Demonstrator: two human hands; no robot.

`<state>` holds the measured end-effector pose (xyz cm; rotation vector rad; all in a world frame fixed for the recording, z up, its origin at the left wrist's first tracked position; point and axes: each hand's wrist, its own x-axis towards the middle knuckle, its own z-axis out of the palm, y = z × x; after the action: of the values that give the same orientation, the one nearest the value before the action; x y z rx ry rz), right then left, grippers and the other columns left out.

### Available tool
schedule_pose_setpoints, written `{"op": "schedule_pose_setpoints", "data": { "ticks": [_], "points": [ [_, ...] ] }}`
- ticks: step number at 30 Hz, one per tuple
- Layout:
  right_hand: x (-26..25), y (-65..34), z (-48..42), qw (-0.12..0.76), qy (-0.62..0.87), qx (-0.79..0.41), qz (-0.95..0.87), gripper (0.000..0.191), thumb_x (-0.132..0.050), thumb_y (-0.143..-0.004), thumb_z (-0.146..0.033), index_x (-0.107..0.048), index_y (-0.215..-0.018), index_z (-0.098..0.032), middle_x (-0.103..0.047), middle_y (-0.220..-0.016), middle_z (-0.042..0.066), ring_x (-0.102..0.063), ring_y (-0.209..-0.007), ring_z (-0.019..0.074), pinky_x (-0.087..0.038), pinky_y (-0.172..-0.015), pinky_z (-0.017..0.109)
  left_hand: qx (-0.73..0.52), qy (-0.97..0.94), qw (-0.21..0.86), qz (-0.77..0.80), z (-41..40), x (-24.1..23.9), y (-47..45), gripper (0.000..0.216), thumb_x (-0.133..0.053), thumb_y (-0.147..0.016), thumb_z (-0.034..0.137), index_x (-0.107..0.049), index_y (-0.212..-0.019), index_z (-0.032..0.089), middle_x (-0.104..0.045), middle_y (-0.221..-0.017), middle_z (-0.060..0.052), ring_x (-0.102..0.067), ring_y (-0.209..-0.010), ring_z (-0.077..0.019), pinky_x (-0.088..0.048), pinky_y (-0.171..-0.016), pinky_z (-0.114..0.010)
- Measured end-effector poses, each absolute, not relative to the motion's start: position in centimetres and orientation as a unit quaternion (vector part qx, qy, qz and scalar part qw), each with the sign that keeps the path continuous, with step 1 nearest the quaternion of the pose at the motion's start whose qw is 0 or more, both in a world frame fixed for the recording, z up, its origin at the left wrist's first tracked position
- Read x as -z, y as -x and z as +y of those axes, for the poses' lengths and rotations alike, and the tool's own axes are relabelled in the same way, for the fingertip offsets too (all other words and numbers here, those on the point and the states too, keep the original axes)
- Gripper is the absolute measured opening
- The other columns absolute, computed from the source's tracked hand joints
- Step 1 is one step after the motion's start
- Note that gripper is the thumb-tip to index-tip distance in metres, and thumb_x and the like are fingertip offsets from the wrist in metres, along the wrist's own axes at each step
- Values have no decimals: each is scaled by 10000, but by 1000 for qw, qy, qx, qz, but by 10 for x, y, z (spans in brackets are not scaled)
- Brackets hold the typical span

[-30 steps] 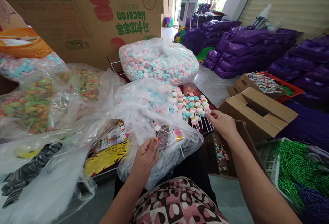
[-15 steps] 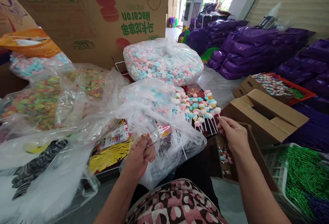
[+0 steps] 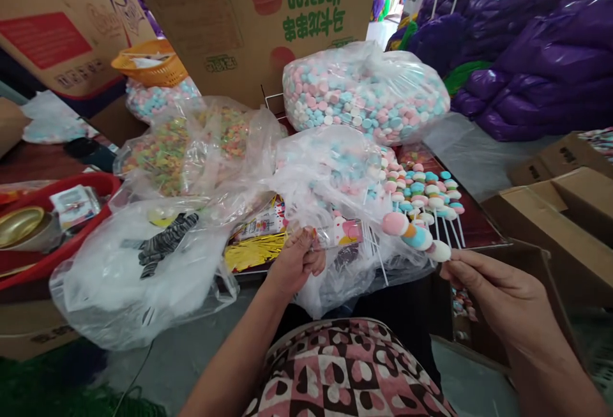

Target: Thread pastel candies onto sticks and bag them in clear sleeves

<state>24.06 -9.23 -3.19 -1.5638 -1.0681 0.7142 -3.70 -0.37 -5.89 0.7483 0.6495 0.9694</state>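
My right hand (image 3: 493, 289) pinches the end of a marshmallow skewer (image 3: 417, 237), whose pink, orange, blue and white pieces point left. In my left hand (image 3: 299, 260), thumb and fingers close on a small clear wrapper bag (image 3: 342, 232) with a pink and yellow print at its far end. The skewer's tip is a little right of the bag, apart from it. Behind the skewer, several finished marshmallow skewers (image 3: 431, 193) lie in a row with white sticks toward me. Loose white sticks (image 3: 378, 251) rest on the plastic beside the wrapper.
A large clear bag of marshmallows (image 3: 364, 94) stands at the back, bags of gummy candy (image 3: 191, 142) to its left. Yellow twist ties (image 3: 253, 252) lie beyond my left hand. A red basin (image 3: 103, 187) is far left; an open carton (image 3: 522, 340) sits low right.
My right hand has lifted a marshmallow skewer from the row and brought it nearer the wrapper bag. My left hand still holds the bag. The view has turned left.
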Motion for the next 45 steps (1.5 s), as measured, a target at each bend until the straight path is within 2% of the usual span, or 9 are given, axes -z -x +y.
{"op": "schedule_pose_setpoints", "data": {
  "ticks": [7, 13, 17, 22, 31, 36, 41, 45],
  "points": [
    [34, -242, -92, 482, 665, -253, -511, 161, -818, -664, -418, -816, -773, -300, -745, -689, 78, -681, -573, 226, -584, -543, 336, -445, -349, 777, 278, -4, 62, 39, 445, -671, -809, 549, -444, -662, 196, -195, -434, 124, -226, -333, -46, -285, -393, -189],
    [42, -257, -96, 427, 647, -128, -619, 199, -711, -759, -406, -813, -834, -253, -780, -783, 37, -727, -660, 217, -626, -673, 309, -433, -385, 760, 294, 1, 63, 42, 478, -682, -786, 576, -443, -642, 188, -229, -429, 121, -248, -340, -41, -304, -400, -193],
    [43, -263, -97, 414, 625, -101, -654, 200, -695, -792, -390, -802, -850, -232, -778, -788, 27, -721, -653, 191, -620, -718, 285, -405, -432, 737, 326, 5, 59, 49, 498, -707, -750, 594, -457, -635, 179, -293, -451, 110, -249, -352, -29, -290, -405, -198],
    [43, -260, -98, 422, 626, -114, -646, 143, -706, -798, -348, -783, -850, -240, -770, -800, 15, -714, -688, 171, -596, -710, 245, -362, -479, 720, 349, 6, 53, 57, 524, -690, -747, 622, -449, -622, 175, -319, -483, 97, -259, -384, -25, -250, -413, -199],
    [49, -251, -97, 447, 603, -208, -627, 67, -690, -825, -240, -747, -838, -273, -701, -801, -2, -646, -731, 133, -522, -678, 200, -341, -520, 695, 360, 6, 54, 60, 522, -622, -774, 670, -489, -661, 178, -310, -476, 97, -261, -394, -40, -243, -433, -216],
    [53, -250, -96, 454, 598, -209, -627, 66, -694, -833, -228, -735, -851, -275, -675, -811, -4, -620, -741, 132, -500, -695, 217, -296, -589, 647, 384, 4, 50, 65, 487, -537, -852, 639, -549, -714, 172, -356, -496, 77, -287, -435, -55, -232, -472, -225],
    [53, -249, -98, 416, 612, -201, -642, 64, -702, -824, -269, -760, -850, -264, -711, -775, 3, -636, -684, 146, -498, -616, 223, -269, -671, 561, 402, 4, 31, 65, 479, -503, -871, 607, -536, -671, 173, -364, -547, 59, -301, -507, -77, -247, -514, -239],
    [52, -246, -97, 408, 620, -174, -647, 106, -678, -841, -299, -769, -856, -245, -732, -771, 14, -671, -689, 162, -530, -655, 241, -263, -705, 516, 409, 6, 22, 64, 417, -483, -900, 520, -526, -666, 177, -407, -581, 50, -358, -563, -93, -285, -574, -246]
  ]
}}
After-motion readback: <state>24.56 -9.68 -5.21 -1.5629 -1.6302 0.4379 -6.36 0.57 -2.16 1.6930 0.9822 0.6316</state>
